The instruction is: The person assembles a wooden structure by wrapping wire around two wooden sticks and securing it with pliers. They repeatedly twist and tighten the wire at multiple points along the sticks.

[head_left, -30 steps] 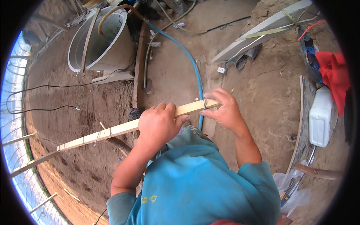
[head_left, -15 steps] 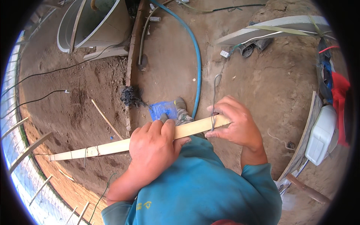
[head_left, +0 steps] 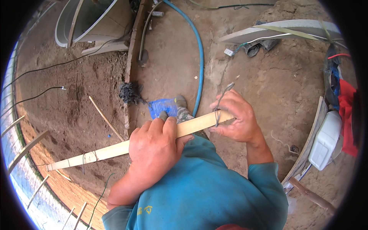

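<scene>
A long pale wooden strip [head_left: 197, 124] lies slantwise across my front, its far end low at the left and its near end raised at the right. My left hand [head_left: 153, 143] is closed over its middle, knuckles up, with the thumb along the lower edge. Around the right end loops a thin dark wire [head_left: 220, 103], its twisted tip sticking up above the strip. My right hand [head_left: 239, 120] is curled about that end, forefinger and thumb pinching at the wire. More wire ties [head_left: 83, 163] circle the strip's left part, their ends hanging.
A blue hose [head_left: 201, 61] curves over the ground ahead. A large tub [head_left: 109, 21] stands far left. Near my feet lie a blue packet [head_left: 163, 107] and a dark tangled bundle [head_left: 129, 92]. At right are a white plastic jug [head_left: 326, 140] and red cloth [head_left: 347, 115].
The wire's upper part has tipped over to the right, with my right fingers bent against it. My left hand keeps its hold on the strip. The whole view has shifted slightly.
</scene>
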{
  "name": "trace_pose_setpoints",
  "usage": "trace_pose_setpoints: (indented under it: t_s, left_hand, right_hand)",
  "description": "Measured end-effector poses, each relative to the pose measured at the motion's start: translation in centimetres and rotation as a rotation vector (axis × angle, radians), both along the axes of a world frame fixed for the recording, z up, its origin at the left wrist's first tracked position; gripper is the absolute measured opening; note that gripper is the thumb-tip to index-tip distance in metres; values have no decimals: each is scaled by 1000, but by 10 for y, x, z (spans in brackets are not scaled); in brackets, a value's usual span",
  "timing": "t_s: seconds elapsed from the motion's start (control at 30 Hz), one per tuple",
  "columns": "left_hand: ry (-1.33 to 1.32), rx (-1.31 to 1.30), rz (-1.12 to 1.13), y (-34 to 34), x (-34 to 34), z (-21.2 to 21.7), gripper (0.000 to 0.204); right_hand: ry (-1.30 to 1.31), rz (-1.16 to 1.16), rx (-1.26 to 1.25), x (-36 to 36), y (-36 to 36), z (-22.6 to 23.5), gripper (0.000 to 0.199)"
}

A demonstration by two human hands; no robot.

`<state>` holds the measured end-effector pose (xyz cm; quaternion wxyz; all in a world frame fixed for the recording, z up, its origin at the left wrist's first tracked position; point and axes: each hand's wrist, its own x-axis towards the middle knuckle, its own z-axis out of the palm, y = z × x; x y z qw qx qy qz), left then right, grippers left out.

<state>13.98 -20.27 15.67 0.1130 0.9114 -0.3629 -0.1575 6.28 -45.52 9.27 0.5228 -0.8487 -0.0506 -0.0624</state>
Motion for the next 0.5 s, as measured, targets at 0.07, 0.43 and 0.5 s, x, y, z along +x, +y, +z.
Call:
trace_pose_setpoints:
  t_s: [0.07,0.43,0.5]
  left_hand:
    - [-3,3,2,1,-2,1,53]
    - [-13,-3,9,6,-5,4,51]
    - [6,-10,0,5,-4,5,50]
  right_hand:
    - [-17,29,-9,3,0,5,61]
    - [-59,120,-44,9,-3,7,59]
    - [-65,119,-46,9,-3,4,59]
